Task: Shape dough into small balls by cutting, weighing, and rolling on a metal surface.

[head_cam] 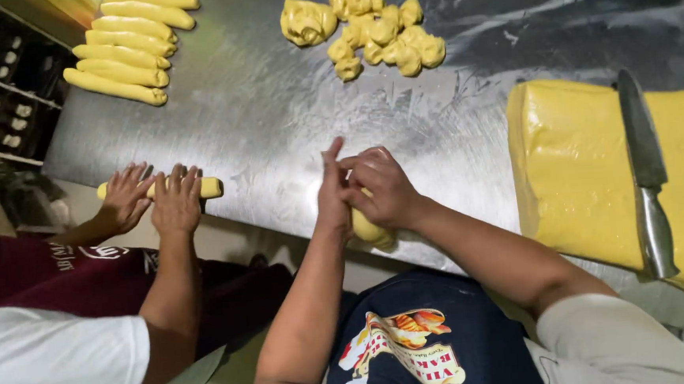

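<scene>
My left hand (332,191) and my right hand (381,186) press together around a piece of yellow dough (368,230) at the near edge of the steel table (274,117). The dough sticks out below my palms; the rest of it is hidden between them. My left fingers point up and away, flat against the right hand, whose fingers curl over the dough.
A co-worker's two hands (152,197) roll a dough log (209,187) at the left. Finished logs (124,51) lie at the far left. Several small dough lumps (371,28) sit at the back. A big dough slab (586,177) with a knife (646,173) on it lies at the right.
</scene>
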